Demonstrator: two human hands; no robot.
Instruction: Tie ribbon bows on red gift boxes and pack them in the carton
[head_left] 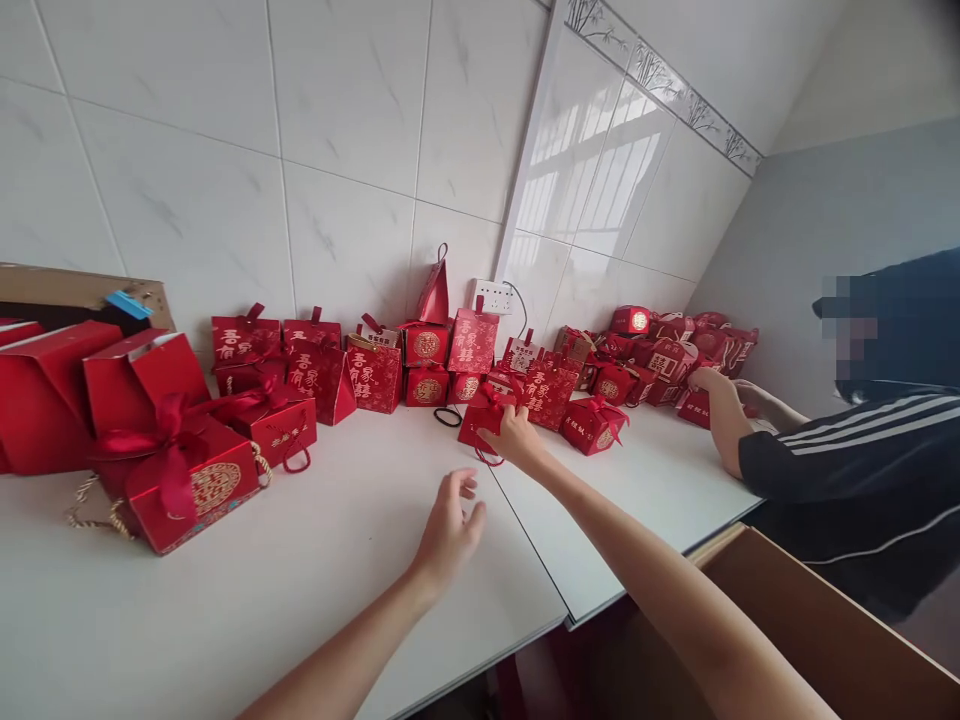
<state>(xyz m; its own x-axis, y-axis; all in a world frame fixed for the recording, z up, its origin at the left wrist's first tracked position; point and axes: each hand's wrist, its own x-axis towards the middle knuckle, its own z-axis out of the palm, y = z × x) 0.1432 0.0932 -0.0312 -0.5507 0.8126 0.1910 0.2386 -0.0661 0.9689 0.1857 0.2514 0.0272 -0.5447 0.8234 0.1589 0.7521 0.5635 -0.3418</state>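
Observation:
My right hand (517, 437) reaches forward and grips a small red gift box (474, 418) with a ribbon on top, its fingers over the near side. A red cord loop hangs below that box onto the white tabletop (420, 630). My left hand (452, 520) hovers over the table, closer to me, fingers loosely curled and apart, holding nothing. Just right of my right hand sits another red box with a bow (594, 424). Behind stand red triangular boxes (551, 390) with printed characters. A black ring-shaped band (448, 417) lies left of the gripped box.
Larger red boxes with a bow (199, 490) and rope handles stand at left. A co-worker's hands (712, 385) touch boxes in the pile (667, 360) at right. An open cardboard box (810, 610) is below the table edge. A power strip (493, 296) hangs on the tiled wall.

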